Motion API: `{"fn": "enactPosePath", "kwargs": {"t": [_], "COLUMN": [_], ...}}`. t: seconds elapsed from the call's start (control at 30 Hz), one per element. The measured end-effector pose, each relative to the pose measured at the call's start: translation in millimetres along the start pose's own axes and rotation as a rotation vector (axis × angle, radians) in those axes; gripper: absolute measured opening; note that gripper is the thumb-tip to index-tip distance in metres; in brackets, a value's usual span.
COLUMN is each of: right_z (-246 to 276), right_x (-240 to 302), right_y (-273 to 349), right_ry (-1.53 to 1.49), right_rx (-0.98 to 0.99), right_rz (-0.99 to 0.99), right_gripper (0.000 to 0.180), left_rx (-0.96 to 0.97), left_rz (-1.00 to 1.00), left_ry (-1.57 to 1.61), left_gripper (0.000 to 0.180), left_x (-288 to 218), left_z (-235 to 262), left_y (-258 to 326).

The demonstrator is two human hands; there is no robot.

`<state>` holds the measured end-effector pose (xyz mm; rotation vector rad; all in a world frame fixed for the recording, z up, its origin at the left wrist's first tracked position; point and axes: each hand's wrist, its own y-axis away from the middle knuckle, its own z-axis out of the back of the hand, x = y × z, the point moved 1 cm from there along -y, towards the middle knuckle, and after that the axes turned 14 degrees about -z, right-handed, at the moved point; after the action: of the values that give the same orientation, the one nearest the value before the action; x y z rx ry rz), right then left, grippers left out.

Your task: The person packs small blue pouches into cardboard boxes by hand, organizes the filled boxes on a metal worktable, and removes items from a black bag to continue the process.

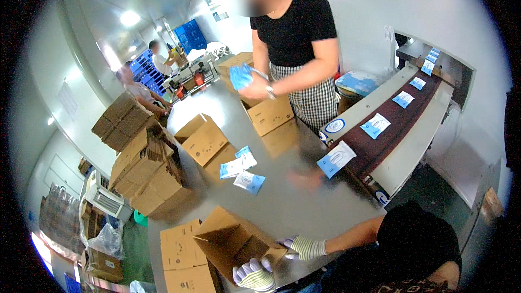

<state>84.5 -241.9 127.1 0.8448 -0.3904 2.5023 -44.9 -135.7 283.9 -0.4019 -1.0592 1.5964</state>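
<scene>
An open, empty-looking cardboard box (pixel 228 244) lies tilted at the near edge of the metal table. My left hand (pixel 255 275), in a striped white glove with pale purple fingertips, grips its near rim, with the fingers over the wall. A matching glove covers my right hand (pixel 305 247), which pinches the box's flap at the right corner. Left of this box sit closed cardboard boxes (pixel 184 246). Farther up the table lie several blue-and-white packets (pixel 249 182), apart from my hands.
Across the table, a person in black holds blue packets (pixel 241 76) over an open box (pixel 271 115). A conveyor (pixel 380 129) at right carries more packets. Another open box (pixel 203 144) stands mid-table. Stacked flattened cartons (pixel 144 157) rise at left. Two people are farther back.
</scene>
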Motion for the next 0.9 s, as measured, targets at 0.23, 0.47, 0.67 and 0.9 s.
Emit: {"fn": "enactPosePath", "kwargs": {"t": [0.23, 0.47, 0.67, 0.9], "right_z": [-11, 1, 9, 4], "right_x": [-13, 3, -4, -1], "right_y": [-2, -5, -1, -3], "right_ry": [0.005, -0.030, -0.035, -0.026], "right_rx": [0.059, 0.188, 0.095, 0.038], "right_rz": [-0.025, -0.047, -0.024, -0.019], "right_gripper": [0.063, 0.063, 0.058, 0.059], "left_rx": [-0.016, 0.116, 0.066, 0.093], "left_rz": [-0.009, 0.022, -0.004, 0.010], "left_ry": [0.008, -0.046, -0.018, -0.065], "left_gripper": [0.028, 0.025, 0.021, 0.025], "left_x": [0, 1, -6, -3], "left_z": [1, -8, -14, -11], "left_y": [0, 28, 31, 32]}}
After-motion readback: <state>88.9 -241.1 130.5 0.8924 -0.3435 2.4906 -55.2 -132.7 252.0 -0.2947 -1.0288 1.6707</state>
